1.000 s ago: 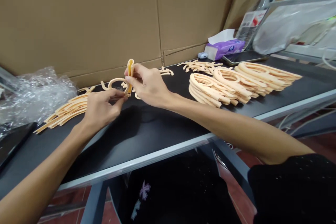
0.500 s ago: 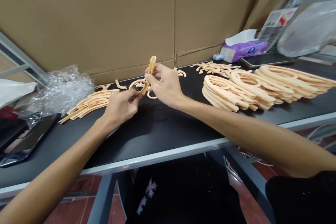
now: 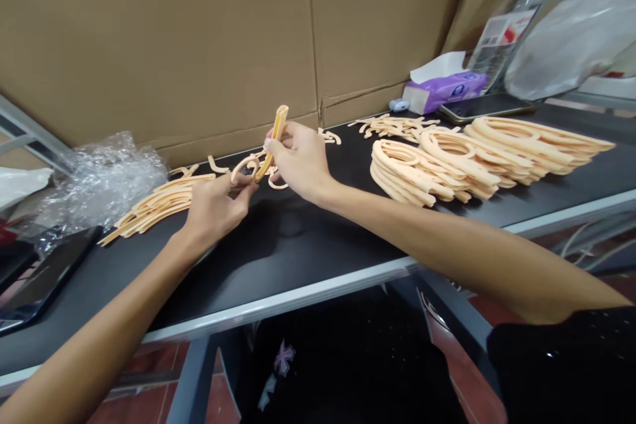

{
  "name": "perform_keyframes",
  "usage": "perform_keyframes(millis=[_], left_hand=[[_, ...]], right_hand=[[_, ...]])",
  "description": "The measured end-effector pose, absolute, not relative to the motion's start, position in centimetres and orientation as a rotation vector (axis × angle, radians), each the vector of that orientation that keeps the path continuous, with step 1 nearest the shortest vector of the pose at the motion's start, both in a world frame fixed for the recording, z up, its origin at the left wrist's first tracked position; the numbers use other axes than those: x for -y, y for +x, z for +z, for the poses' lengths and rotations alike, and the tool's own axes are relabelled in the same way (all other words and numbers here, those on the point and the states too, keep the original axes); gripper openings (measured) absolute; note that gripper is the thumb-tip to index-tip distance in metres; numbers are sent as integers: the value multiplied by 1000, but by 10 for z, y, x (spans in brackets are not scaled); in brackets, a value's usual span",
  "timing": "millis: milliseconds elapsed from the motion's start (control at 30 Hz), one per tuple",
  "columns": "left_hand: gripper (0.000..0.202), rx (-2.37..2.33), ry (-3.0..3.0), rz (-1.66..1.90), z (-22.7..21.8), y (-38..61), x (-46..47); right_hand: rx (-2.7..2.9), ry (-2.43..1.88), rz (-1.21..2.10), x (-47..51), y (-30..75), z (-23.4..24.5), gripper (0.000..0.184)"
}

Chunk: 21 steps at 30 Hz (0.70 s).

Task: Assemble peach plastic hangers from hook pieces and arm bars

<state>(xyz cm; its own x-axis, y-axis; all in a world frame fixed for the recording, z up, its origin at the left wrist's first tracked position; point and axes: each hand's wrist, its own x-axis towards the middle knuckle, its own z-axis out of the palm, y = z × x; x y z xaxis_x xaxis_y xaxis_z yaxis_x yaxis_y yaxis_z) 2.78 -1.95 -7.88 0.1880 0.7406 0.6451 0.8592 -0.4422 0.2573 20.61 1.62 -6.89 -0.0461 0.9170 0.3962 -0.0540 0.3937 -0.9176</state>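
Both my hands meet over the back middle of a black table [image 3: 298, 252]. My right hand [image 3: 298, 159] pinches an orange-tan rubber strip [image 3: 275, 129] that stands tilted upright above its fingers. My left hand [image 3: 213, 205] pinches the strip's lower end, where a small ring-shaped offcut [image 3: 243, 165] curls beside it. A fan of long tan strips [image 3: 159, 202] lies just left of my left hand. Stacks of tan loop-shaped pieces [image 3: 447, 162] lie to the right of my right forearm.
Cardboard sheets [image 3: 199, 40] wall the back of the table. Crumpled clear plastic [image 3: 99, 179] sits at the left, a dark tray [image 3: 30, 285] at the far left. A purple tissue pack [image 3: 442, 87], a phone [image 3: 487, 106] and a plastic bag [image 3: 571, 46] are at the back right. Small offcuts [image 3: 392, 124] lie scattered nearby.
The view swung right and then partly back. Both hands stay pinched on the strip, which now leans a bit more to the right.
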Motion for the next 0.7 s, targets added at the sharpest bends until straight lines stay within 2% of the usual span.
perform_keyframes(millis=[100,267,467,600,700], left_hand=[[21,1619,-2323,-1261,-77,29,21],[30,1768,-2346,-1540,-74,26,19],[30,1776,-2341,-1745,-69,19,13],[36,1797,-2295,-1790,-64,12,11],[39,1763,-2278,-1836,-62,10,10]], right_hand=[[1356,-840,996,-20,209,-67,7],[1231,-888,1172,-29,215,-64,9],[1155,-955,1362,-33,218,-60,13],[1139,-1024,1088,-42,225,-62,22],[1361,-1017,661,-48,232,-65,16]])
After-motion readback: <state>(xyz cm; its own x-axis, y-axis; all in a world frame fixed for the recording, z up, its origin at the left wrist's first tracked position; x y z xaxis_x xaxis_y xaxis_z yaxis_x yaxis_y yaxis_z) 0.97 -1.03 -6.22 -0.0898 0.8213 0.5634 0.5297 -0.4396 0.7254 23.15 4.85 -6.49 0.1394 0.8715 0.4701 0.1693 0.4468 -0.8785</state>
